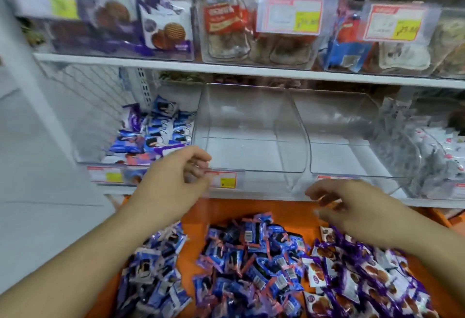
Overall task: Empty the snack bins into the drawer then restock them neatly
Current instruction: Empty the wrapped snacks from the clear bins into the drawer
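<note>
While price-tag writing blurs unreadably, both loosely curled, empty hands, left hand [173, 176] and right hand [352, 207], hover before two clear plastic bins [241, 126] above the orange drawer [251, 208] of blue and purple snack packets [251, 262].

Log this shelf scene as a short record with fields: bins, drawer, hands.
left bin: still holds blue packets
middle bin: empty
right bin: empty
drawer: orange, holds three piles of packets
left hand: at middle bin's front edge, fingers curled, nothing clearly held
right hand: over drawer, blurred, grip unclear

bins [251, 126]: clear glossy plastic | snack packs [251, 254]: shiny foil | drawer [251, 208]: matt orange
</note>
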The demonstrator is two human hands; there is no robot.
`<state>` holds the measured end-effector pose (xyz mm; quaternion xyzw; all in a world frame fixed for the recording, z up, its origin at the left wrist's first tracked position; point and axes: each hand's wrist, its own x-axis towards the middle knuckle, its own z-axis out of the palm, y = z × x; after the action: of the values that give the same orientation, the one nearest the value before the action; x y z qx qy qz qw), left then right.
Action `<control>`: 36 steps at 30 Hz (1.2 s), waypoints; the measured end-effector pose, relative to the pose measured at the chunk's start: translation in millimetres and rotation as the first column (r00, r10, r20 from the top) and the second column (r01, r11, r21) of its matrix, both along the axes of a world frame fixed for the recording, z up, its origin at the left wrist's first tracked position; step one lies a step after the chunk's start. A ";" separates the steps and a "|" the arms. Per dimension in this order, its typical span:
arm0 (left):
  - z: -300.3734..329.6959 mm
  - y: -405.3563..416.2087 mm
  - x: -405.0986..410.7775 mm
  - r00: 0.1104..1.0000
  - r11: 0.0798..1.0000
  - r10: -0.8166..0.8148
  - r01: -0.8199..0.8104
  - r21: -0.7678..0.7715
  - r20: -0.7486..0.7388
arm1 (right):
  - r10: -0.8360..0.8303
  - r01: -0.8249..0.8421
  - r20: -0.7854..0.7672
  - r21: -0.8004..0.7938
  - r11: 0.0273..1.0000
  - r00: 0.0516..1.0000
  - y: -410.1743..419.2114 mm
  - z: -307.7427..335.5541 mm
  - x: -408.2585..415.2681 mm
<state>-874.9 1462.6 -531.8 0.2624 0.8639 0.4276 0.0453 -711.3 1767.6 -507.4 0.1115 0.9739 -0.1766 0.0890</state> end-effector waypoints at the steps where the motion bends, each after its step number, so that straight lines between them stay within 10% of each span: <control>1: 2.6 -8.0 -15.7 0.997 0.998 0.051 -0.050 0.030 -0.062 | 0.007 -0.007 -0.014 -0.011 1.000 1.000 -7.4 1.1 -5.3; 5: 8.0 -39.0 -75.7 0.964 0.977 0.124 -0.160 -0.139 -0.235 | -0.008 0.000 -0.109 -0.075 0.997 0.994 -31.8 3.0 -26.1; 12: 12.3 -38.2 -109.9 0.999 0.891 -0.001 0.021 -0.453 0.043 | -0.037 -0.011 -0.234 -0.202 0.979 0.972 -65.5 -5.2 -56.2; 29: 49.8 -67.2 -73.7 0.974 0.979 0.199 -0.202 0.021 0.105 | -0.079 0.000 -0.251 -0.300 0.954 0.965 -91.6 -3.2 -56.6; 36: 65.7 -26.9 9.6 0.956 0.976 -0.065 0.001 0.218 0.286 | -0.272 0.051 -0.064 -0.917 0.395 0.960 -133.8 22.6 -50.8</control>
<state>-865.3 1435.7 -466.1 0.2144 0.7919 0.5517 0.1505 -762.1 1633.8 -484.8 0.1211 0.7100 -0.6935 0.0176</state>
